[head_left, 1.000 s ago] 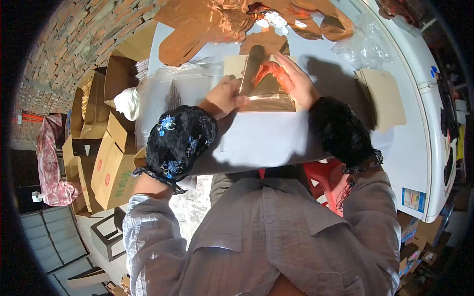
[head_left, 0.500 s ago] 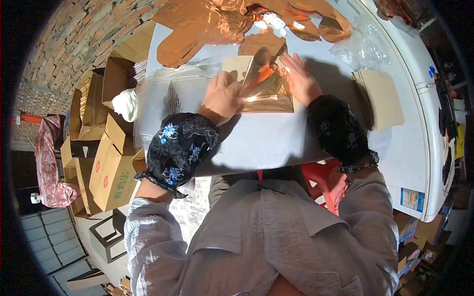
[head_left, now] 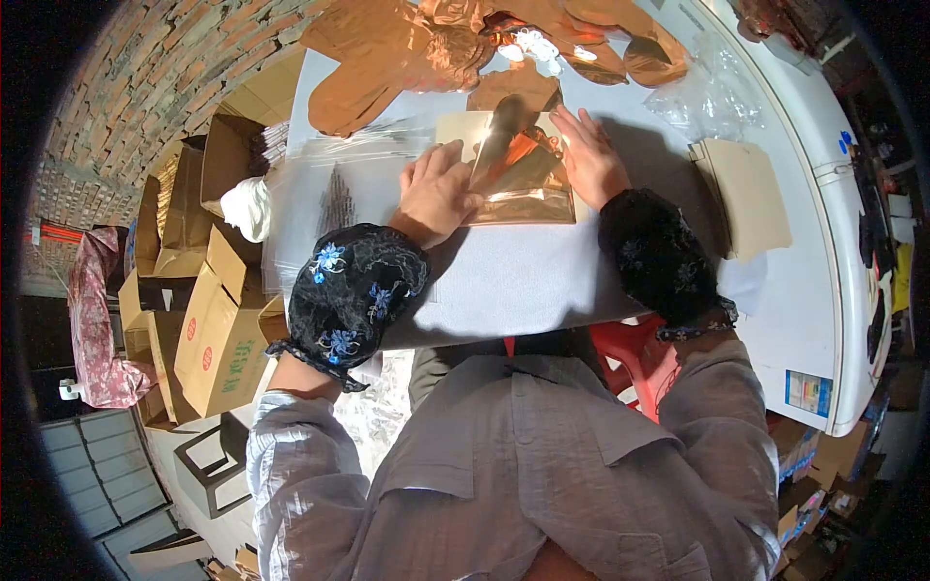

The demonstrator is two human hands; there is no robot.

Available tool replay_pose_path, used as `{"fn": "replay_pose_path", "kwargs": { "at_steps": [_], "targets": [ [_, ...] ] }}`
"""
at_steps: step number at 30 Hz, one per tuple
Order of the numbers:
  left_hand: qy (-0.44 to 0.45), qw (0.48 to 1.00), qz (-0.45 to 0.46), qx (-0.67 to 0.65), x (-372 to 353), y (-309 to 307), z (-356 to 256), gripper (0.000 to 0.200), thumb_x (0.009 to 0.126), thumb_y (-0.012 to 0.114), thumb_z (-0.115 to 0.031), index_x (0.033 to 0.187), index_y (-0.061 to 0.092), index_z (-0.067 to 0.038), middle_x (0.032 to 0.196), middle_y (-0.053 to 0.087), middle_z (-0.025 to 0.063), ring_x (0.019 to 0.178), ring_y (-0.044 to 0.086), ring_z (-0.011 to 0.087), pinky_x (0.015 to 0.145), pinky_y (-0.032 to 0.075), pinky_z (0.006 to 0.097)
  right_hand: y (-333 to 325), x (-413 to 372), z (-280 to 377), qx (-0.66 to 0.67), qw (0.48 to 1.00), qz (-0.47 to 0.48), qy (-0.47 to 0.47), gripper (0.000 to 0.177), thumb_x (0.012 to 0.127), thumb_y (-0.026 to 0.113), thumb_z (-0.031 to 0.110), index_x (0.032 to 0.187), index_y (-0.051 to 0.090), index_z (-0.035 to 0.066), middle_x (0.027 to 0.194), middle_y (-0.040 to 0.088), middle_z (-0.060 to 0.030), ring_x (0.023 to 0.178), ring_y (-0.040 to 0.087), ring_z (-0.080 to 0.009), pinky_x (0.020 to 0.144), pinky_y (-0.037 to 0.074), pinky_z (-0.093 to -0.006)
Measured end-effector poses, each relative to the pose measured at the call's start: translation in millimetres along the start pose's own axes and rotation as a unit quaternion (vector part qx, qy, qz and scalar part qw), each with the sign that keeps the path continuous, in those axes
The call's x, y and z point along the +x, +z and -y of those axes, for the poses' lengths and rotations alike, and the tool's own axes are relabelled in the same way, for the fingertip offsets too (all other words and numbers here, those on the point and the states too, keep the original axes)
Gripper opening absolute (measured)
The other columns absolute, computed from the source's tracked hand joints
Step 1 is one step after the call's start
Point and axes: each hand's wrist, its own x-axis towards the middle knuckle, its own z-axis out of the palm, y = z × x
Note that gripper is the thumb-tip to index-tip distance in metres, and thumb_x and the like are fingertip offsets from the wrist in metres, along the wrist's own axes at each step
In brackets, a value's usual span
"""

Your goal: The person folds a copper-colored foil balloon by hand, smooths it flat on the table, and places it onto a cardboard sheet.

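Between my hands lies a shiny copper-coloured foil balloon (head_left: 518, 198), folded flat and creased, over a beige card (head_left: 457, 126). My left hand (head_left: 433, 194) rests at the left edge of the card and foil, fingers loosely spread and thumb by the foil's lower left corner. On the other side, my right hand (head_left: 589, 160) lies along the foil's right edge with fingers stretched out. One part of the foil (head_left: 513, 87) extends beyond the card's far edge. Whatever lies directly under my palms is hidden.
More flat copper foil balloons (head_left: 378, 68) lie across the far side of the table. Clear plastic bags (head_left: 373, 160) are at left, crumpled clear film (head_left: 712, 97) at far right. A stack of beige cards (head_left: 746, 198) sits right. Cardboard boxes (head_left: 221, 329) stand beside the table.
My left hand's fingers have loosened and spread slightly, and the hand has shifted a little. My right hand stays almost in place at the foil's right edge.
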Motion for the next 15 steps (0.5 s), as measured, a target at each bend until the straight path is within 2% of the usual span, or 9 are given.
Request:
{"fn": "replay_pose_path", "kwargs": {
  "at_steps": [1,4,13,15],
  "targets": [
    [-0.005,1.000,0.004,-0.005,0,-1,-1,0.037,0.083,0.074,-0.031,0.107,0.062,-0.005,0.144,0.043,0.0162,0.136,0.037,0.0343,0.109,0.025,0.0504,-1,0,0,0.006,1.000,0.008,0.009,0.046,0.093,0.052,0.004,0.138,0.048,0.008,0.148,0.046,-0.0105,0.136,0.042,-0.0367,0.114,0.034,-0.0461],
    [0.000,1.000,-0.006,-0.010,0,3,4,0.037,0.084,0.073,-0.032,0.107,0.062,-0.005,0.144,0.043,0.0151,0.136,0.036,0.0338,0.109,0.025,0.0500,-2,1,3,-0.010,0.999,-0.037,-0.021,0.046,0.085,0.059,0.003,0.130,0.055,0.005,0.138,0.055,-0.0126,0.129,0.049,-0.0388,0.108,0.040,-0.0455],
    [0.005,1.000,-0.001,-0.015,4,5,12,0.037,0.084,0.070,-0.036,0.106,0.062,-0.006,0.138,0.047,0.0089,0.124,0.042,0.0326,0.104,0.029,0.0499,-4,2,8,0.001,0.999,-0.034,0.000,0.044,0.086,0.057,0.002,0.129,0.055,0.004,0.138,0.055,-0.0135,0.128,0.050,-0.0382,0.107,0.041,-0.0455],
    [0.001,1.000,-0.007,-0.001,6,9,13,0.037,0.084,0.070,-0.037,0.105,0.062,-0.007,0.134,0.049,0.0084,0.121,0.043,0.0326,0.101,0.030,0.0505,-4,2,7,-0.004,1.000,-0.018,0.007,0.040,0.092,0.054,0.005,0.133,0.052,0.005,0.142,0.053,-0.0115,0.131,0.048,-0.0367,0.108,0.040,-0.0441]
  ]
}}
